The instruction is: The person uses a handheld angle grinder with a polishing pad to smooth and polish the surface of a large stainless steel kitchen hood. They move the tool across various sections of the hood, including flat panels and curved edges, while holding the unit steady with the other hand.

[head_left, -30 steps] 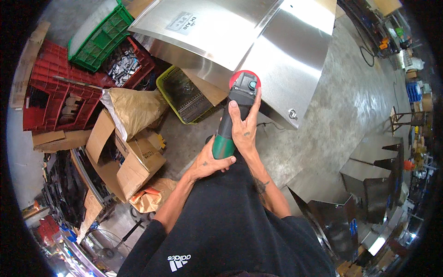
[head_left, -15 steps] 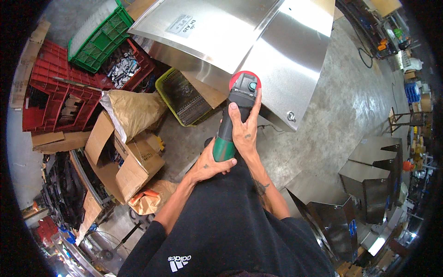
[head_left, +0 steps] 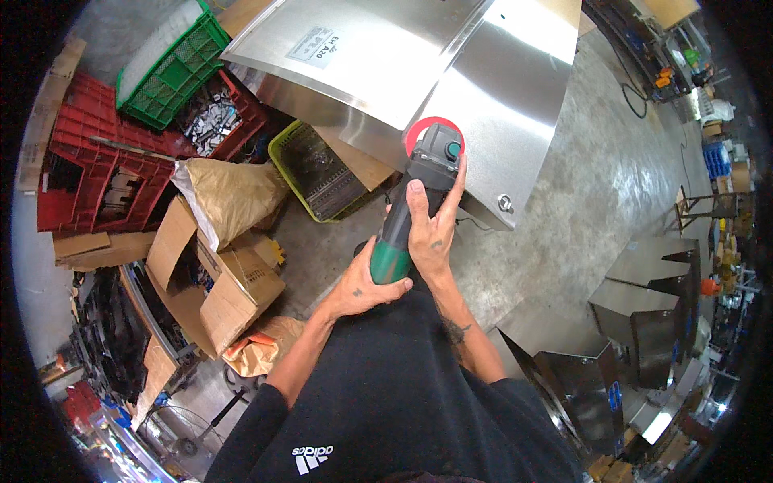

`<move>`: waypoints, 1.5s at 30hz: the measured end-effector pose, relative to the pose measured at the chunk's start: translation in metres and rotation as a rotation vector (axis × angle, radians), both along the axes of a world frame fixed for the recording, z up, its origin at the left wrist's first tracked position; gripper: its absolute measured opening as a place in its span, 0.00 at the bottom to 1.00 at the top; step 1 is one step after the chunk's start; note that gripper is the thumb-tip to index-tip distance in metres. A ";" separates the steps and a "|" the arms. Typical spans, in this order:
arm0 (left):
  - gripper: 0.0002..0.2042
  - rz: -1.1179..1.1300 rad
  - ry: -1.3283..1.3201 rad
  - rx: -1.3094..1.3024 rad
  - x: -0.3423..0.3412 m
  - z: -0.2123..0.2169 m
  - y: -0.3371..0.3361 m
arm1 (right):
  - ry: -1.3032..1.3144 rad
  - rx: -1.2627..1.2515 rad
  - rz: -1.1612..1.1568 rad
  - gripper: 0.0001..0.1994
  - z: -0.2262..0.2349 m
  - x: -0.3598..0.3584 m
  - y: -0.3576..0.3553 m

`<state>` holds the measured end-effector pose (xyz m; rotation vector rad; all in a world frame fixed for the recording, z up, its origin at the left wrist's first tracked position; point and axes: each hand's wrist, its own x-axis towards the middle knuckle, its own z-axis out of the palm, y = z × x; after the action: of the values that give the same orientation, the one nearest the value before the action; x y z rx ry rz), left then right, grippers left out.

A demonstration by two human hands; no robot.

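Observation:
An angle grinder [head_left: 392, 251] with a green and black body and a red disc is held in both my hands. My left hand [head_left: 364, 282] wraps round the green rear of the body. Further forward, my right hand [head_left: 432, 229] grips the black part, with its thumb on top and a finger stretched along the head. The red disc lies over the corner of a shiny sheet-metal housing [head_left: 491, 121], by the seam between its two panels. Whether the disc touches the metal I cannot tell. A small round fitting sits near the housing's closest corner.
A yellow-green crate [head_left: 310, 197] stands left of the grinder. Beyond it are a filled sack [head_left: 229, 197], open cardboard boxes [head_left: 233, 298], a red crate [head_left: 105, 177] and a green crate [head_left: 173, 68]. Bent metal panels [head_left: 636, 314] stand on the right, and a fan [head_left: 185, 439] at lower left.
The grinder's head and red disc have shifted slightly to the right along the housing's edge. My right hand has moved with it, while my left hand stays nearly in place.

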<state>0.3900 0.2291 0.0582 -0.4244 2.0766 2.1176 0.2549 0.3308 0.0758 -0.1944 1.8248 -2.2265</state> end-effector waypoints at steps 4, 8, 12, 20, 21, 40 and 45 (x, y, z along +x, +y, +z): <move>0.37 0.000 -0.219 0.250 -0.004 0.016 0.002 | -0.028 0.026 -0.026 0.50 -0.018 0.000 0.003; 0.35 0.013 -0.217 0.218 -0.003 0.011 0.005 | -0.003 0.075 -0.006 0.50 -0.028 -0.001 0.002; 0.35 0.032 -0.214 0.247 -0.005 0.010 0.007 | -0.043 0.085 0.014 0.50 -0.025 -0.003 0.002; 0.30 0.050 -0.199 0.241 -0.006 0.010 0.007 | -0.057 0.112 0.022 0.50 -0.030 -0.005 0.000; 0.30 0.052 -0.196 0.241 -0.005 0.009 0.007 | -0.052 0.115 0.021 0.50 -0.031 -0.005 0.000; 0.37 0.027 -0.221 0.246 -0.005 0.012 0.001 | -0.047 0.111 0.012 0.50 -0.024 -0.004 -0.004; 0.37 0.028 -0.215 0.251 -0.003 0.020 0.000 | -0.062 0.067 0.024 0.50 -0.013 -0.001 -0.004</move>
<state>0.3869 0.2293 0.0780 -0.6168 1.6750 2.2003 0.2540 0.3271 0.0626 -0.1316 1.8512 -2.1277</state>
